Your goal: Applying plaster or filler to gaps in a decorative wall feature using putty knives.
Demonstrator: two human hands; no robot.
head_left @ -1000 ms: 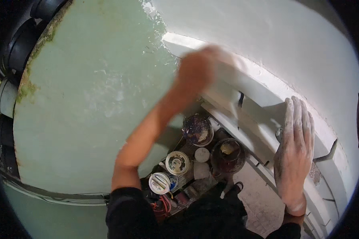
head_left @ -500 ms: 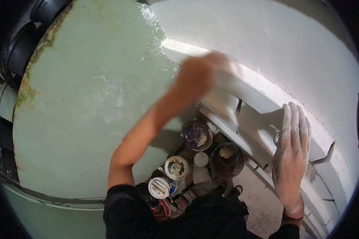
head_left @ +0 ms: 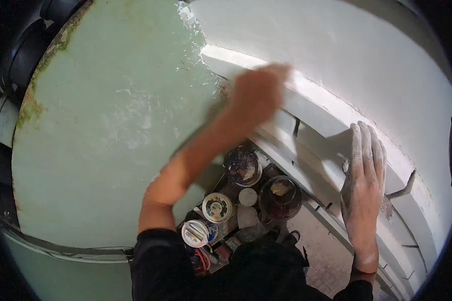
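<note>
A long white ledge (head_left: pixel 316 100) runs along the foot of a smooth white wall (head_left: pixel 306 35). At its left part is my left hand (head_left: pixel 261 93), blurred by motion, with its fingers bunched down at the top edge. Whatever sits under those fingers is hidden. My right hand (head_left: pixel 365 168) lies flat against the ledge further right, fingers stretched out and coated in white dust. It holds nothing. Below the ledge, more white stepped mouldings (head_left: pixel 311 175) curve down to the right.
A pale green wall (head_left: pixel 110 100) with white smears fills the left. Below me stand a dark stained bucket (head_left: pixel 242 165), a black tub (head_left: pixel 280 198), an open round container (head_left: pixel 217 207) and a white tub with sticks (head_left: pixel 195 234). Dark pots (head_left: pixel 27 55) line the far left.
My left hand has shifted slightly right along the ledge, its fingertips still smeared. My right hand keeps its flat hold on the ledge while the whole view shifts a little.
</note>
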